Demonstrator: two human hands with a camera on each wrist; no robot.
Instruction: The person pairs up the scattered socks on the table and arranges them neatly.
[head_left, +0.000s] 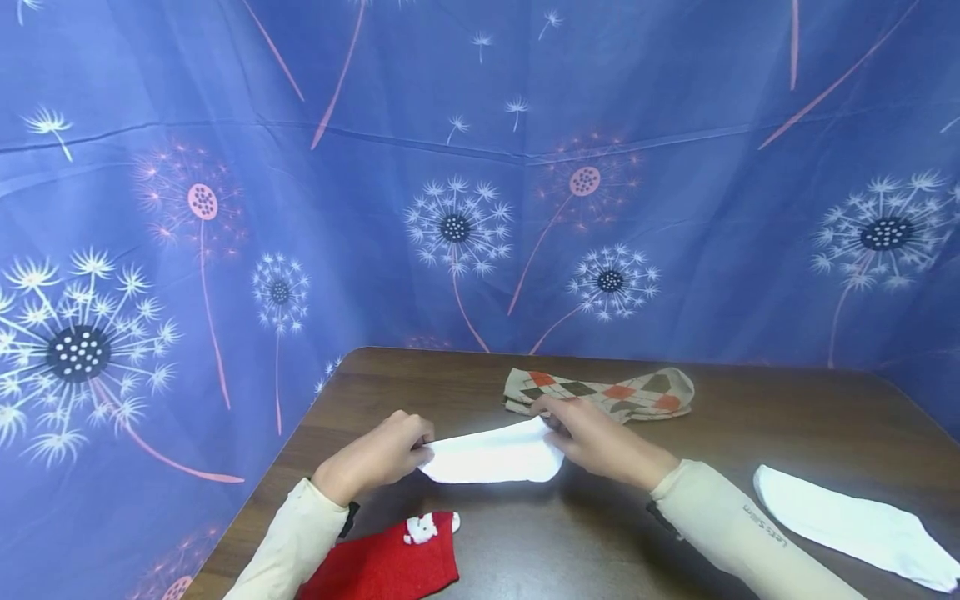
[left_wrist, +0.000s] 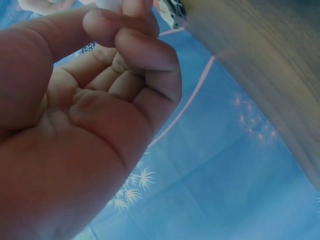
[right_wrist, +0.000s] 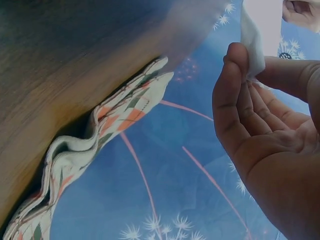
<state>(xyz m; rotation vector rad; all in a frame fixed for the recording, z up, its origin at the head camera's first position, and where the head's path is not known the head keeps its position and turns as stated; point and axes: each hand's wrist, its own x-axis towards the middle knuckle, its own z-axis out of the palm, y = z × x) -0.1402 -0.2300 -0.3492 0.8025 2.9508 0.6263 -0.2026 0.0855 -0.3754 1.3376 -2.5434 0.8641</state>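
A white sock point(head_left: 491, 455) is stretched sideways between my two hands, over the middle of the table. My left hand point(head_left: 388, 450) pinches its left end between thumb and fingers; in the left wrist view the fingers are curled in and only a bit of white shows at the tips. My right hand point(head_left: 588, 437) grips the other end, and the right wrist view shows thumb and forefinger pinching the white cloth point(right_wrist: 255, 45). Just behind the right hand lies a pair of argyle socks point(head_left: 637, 393), beige with orange and green diamonds.
A red sock point(head_left: 397, 562) with a white figure lies at the front left, partly under the left sleeve. Another white sock point(head_left: 855, 525) lies flat at the right, beyond the right forearm. Behind the brown table point(head_left: 750, 408) hangs a blue dandelion-print cloth point(head_left: 510, 108).
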